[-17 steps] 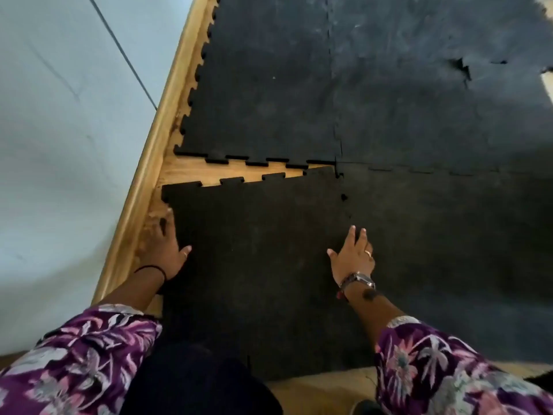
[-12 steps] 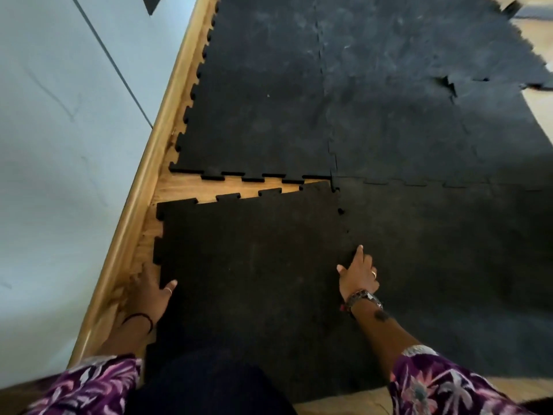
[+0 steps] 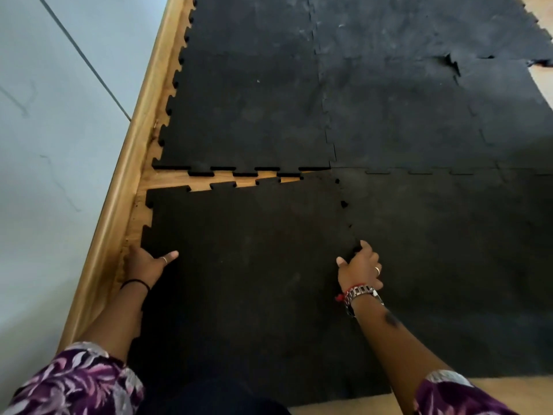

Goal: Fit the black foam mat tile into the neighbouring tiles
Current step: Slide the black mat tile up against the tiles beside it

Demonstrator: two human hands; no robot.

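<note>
The loose black foam tile (image 3: 248, 265) lies on the wooden floor in front of me, slightly skewed. A wedge of bare wood (image 3: 179, 179) shows between its toothed far edge and the far tile (image 3: 251, 109); the gap closes toward the right corner. My left hand (image 3: 146, 265) grips the tile's left edge, thumb on top. My right hand (image 3: 360, 266) presses with curled fingers on the seam with the right-hand tile (image 3: 449, 250), where small holes show along the teeth.
A wooden skirting board (image 3: 119, 211) and pale wall (image 3: 54, 145) run along the left, close to the tile's edge. More black tiles (image 3: 404, 70) cover the floor ahead; one joint at the far right (image 3: 452, 62) is lifted. Bare floor (image 3: 344, 405) shows near my knees.
My view has tipped and drawn nearer. The left hand slid down the tile's left edge and took hold of it. The right hand's fingers curled onto the seam. The wedge gap looks narrower.
</note>
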